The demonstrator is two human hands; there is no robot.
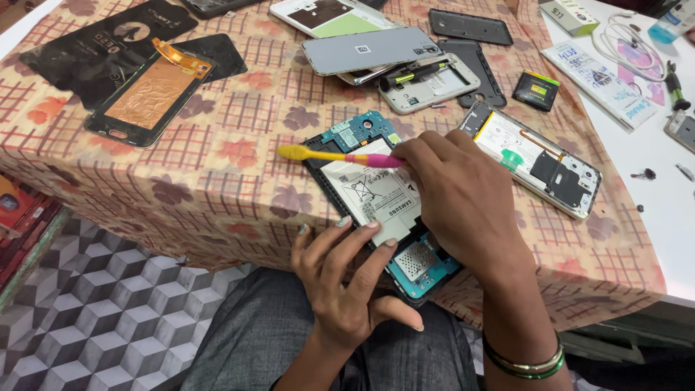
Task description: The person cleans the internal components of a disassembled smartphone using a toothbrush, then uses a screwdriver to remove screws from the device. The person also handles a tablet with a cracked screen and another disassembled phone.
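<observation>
Opened phone (376, 210), back cover off, battery and blue circuit boards exposed. It sits at the near edge of the table (217, 195), lower end overhanging toward the lap.

Left hand (347, 289) supports it from below and the near side, palm up, fingers spread, tips resting on the battery face.

Right hand (456, 203) comes over the phone from the right, fingers pinched shut on the pink handle of a toothbrush (337, 156). Yellow brush head points left, just past the phone's upper left edge, over the tablecloth.

Around it: another opened phone (539, 159) just to the right, small black battery (536, 90) beyond that. A stack of phone frames and a grey back cover (373, 49) further back. Screen panel with copper-coloured backing (148, 94) well off to the left, white cable (626, 36) far right.
</observation>
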